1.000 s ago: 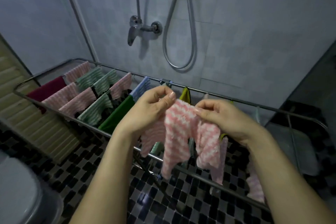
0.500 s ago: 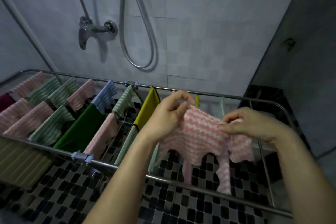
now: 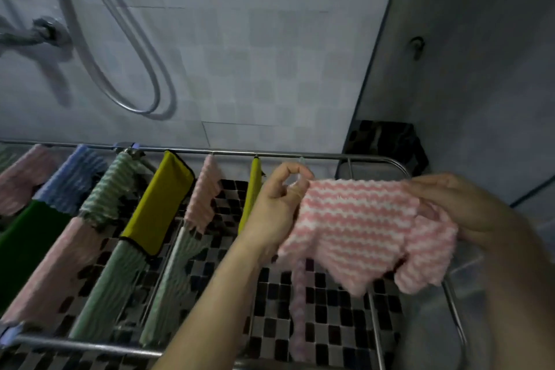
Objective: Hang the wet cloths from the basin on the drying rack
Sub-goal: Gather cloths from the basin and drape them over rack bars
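both hands, left hand [image 3: 277,204] and right hand [image 3: 468,213], pinch the top corners of the fluffy pink-and-white striped cloth [image 3: 360,228], stretching it flat over the metal drying rack [image 3: 300,155]'s free right end, probably so it drapes evenly

Dim, cool grey-blue cast; dark wall at 2 o'clock rendered murky. Soft shadows of shower hose [image 3: 135,110] and tap [image 3: 27,36] thrown on tiled wall [image 3: 255,69] toward 5 o'clock. Motion blur noted: tap at 9 o'clock smeared, right hand [image 3: 468,213] at 3 o'clock soft. Straight lines bent toward edges by wide-angle lens. Faint sheen seen on rack rail [image 3: 75,344] at 7 o'clock.
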`<action>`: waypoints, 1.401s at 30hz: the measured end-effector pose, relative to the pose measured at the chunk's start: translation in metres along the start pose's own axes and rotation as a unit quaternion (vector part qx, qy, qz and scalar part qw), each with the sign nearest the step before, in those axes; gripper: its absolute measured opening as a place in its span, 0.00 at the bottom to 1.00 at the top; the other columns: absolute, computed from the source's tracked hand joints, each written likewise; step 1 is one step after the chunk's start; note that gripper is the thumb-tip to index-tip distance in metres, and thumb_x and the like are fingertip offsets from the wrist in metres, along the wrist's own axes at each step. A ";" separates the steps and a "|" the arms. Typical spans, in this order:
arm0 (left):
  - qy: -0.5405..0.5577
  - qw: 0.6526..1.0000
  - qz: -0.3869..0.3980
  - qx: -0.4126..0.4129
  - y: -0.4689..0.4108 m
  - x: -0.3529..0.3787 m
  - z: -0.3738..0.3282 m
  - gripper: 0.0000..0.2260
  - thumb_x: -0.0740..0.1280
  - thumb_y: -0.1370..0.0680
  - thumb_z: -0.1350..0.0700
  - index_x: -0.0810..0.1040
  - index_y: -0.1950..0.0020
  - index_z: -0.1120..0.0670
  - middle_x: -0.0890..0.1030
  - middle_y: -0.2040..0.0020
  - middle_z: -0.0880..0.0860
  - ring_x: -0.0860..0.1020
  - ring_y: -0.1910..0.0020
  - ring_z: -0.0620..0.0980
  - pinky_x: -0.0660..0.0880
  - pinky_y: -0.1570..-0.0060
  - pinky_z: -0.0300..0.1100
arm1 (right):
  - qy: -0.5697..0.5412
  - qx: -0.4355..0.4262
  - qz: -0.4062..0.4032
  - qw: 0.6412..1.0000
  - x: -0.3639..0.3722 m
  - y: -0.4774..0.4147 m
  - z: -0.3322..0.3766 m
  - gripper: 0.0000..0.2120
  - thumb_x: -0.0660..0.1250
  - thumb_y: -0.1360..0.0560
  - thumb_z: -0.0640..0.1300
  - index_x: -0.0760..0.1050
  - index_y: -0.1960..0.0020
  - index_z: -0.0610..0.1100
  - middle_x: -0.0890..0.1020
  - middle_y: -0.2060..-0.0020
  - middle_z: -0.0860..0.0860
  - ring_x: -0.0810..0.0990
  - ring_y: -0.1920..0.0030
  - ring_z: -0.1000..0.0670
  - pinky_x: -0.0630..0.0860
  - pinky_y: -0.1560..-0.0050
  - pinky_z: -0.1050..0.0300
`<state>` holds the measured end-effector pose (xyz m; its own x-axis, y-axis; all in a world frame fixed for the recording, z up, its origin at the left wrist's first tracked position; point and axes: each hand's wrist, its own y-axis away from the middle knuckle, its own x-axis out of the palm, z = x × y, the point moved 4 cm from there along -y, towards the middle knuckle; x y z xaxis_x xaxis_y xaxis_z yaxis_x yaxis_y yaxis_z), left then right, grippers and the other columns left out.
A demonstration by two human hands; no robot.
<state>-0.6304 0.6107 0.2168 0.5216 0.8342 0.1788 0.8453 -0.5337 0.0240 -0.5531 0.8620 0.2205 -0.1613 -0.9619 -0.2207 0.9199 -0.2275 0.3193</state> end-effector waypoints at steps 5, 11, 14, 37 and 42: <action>-0.191 0.977 -0.004 -0.097 -0.050 0.022 0.072 0.22 0.55 0.19 0.67 0.80 0.61 0.47 0.82 0.58 0.43 0.79 0.56 0.42 0.77 0.51 0.39 | 0.180 0.083 -0.090 0.976 -0.009 -0.061 -0.049 0.19 0.66 0.22 0.46 0.74 0.71 0.43 0.75 0.75 0.51 0.74 0.73 0.54 0.67 0.70 0.63; -0.218 0.961 0.021 -0.169 -0.097 0.044 0.112 0.13 0.61 0.21 0.65 0.79 0.40 0.56 0.79 0.38 0.52 0.76 0.38 0.50 0.75 0.37 0.48 | 0.322 0.099 -0.149 0.930 -0.027 -0.113 -0.070 0.19 0.62 0.22 0.49 0.71 0.70 0.45 0.79 0.67 0.46 0.78 0.63 0.43 0.70 0.64 0.57; -0.299 0.947 0.040 -0.108 -0.116 0.044 0.113 0.17 0.64 0.24 0.66 0.78 0.36 0.57 0.83 0.43 0.54 0.81 0.45 0.51 0.79 0.43 0.47 | 0.343 0.095 -0.175 0.918 -0.025 -0.129 -0.070 0.21 0.60 0.21 0.51 0.67 0.72 0.46 0.75 0.71 0.47 0.76 0.65 0.43 0.69 0.65 0.56; -0.376 0.924 0.040 -0.064 -0.087 0.079 0.148 0.31 0.70 0.24 0.57 0.61 0.24 0.45 0.71 0.51 0.46 0.72 0.56 0.40 0.70 0.53 0.25 | 0.082 0.070 -0.141 0.984 0.015 -0.166 -0.075 0.08 0.69 0.25 0.51 0.81 0.58 0.47 0.85 0.59 0.48 0.83 0.57 0.47 0.80 0.48 0.46; -0.397 0.915 0.044 -0.052 -0.081 0.086 0.146 0.31 0.68 0.24 0.57 0.60 0.24 0.46 0.76 0.51 0.48 0.75 0.54 0.45 0.77 0.53 0.38 | 0.096 0.062 -0.151 0.982 0.013 -0.168 -0.075 0.15 0.67 0.24 0.55 0.82 0.56 0.44 0.85 0.59 0.46 0.83 0.56 0.45 0.80 0.49 0.46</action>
<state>-0.6370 0.7459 0.0864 0.5423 0.6028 -0.5853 0.8014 -0.5803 0.1448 -0.6827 0.8993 0.0952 -0.3395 -0.8041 -0.4880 0.7876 -0.5266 0.3199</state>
